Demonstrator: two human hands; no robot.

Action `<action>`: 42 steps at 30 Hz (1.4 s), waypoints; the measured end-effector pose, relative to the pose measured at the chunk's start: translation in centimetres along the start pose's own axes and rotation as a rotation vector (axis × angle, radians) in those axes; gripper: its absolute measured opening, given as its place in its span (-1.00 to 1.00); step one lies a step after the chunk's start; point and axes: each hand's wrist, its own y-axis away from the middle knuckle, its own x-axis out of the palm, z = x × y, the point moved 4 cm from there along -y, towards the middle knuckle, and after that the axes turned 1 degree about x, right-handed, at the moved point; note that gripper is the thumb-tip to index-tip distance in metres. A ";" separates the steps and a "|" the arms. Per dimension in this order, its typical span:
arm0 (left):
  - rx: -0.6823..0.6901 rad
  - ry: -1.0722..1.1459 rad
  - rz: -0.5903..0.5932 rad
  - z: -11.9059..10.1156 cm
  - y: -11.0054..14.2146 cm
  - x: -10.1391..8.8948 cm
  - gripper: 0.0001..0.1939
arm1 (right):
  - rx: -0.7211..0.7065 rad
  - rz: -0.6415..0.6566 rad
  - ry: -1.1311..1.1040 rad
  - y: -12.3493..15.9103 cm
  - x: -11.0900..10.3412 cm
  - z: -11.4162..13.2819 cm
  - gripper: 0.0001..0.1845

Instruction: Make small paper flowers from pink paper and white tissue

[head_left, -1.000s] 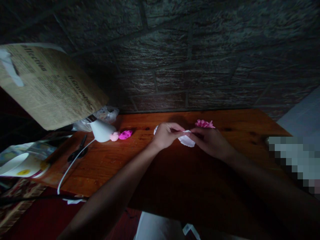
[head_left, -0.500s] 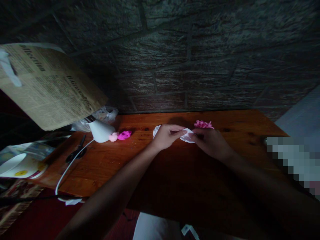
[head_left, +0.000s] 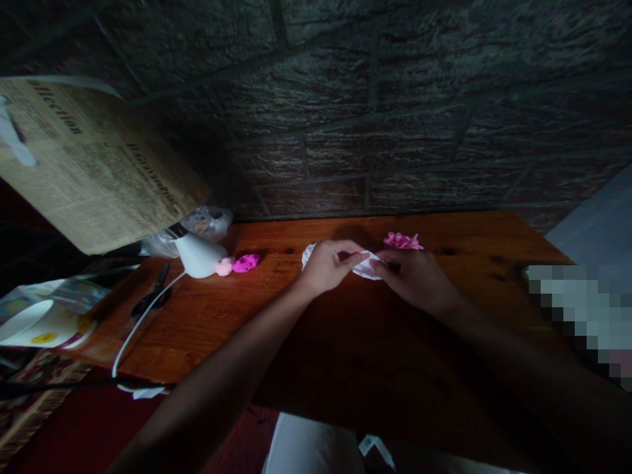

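Head view: pale sheet (head_left: 368, 265) pinched between the fingers of left hand (head_left: 326, 266) and right hand (head_left: 413, 276), held above the wooden table (head_left: 212, 322). Pink ruffled piece (head_left: 402, 241) seen just beyond right hand; white crinkled piece (head_left: 308, 254) partly hidden by left hand. Farther left, magenta lump (head_left: 245, 263) and pale pink lump (head_left: 224, 266) set beside white lamp base (head_left: 198, 255); black scissors (head_left: 151, 299) laid near white cord (head_left: 143, 320).
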 end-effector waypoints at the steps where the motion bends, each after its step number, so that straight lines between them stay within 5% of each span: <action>1: 0.009 -0.023 -0.008 -0.1 0.0 -0.1 -0.85 | -0.006 -0.004 -0.013 0.0 0.0 0.0 -0.76; 21: -0.081 0.216 0.010 0.7 -0.3 0.2 -0.81 | 0.004 -0.041 -0.060 -0.1 0.0 -0.5 -0.72; 42: -0.035 0.040 0.055 0.4 -0.1 0.1 -0.79 | -0.020 -0.058 -0.068 -0.1 0.1 -0.4 -0.82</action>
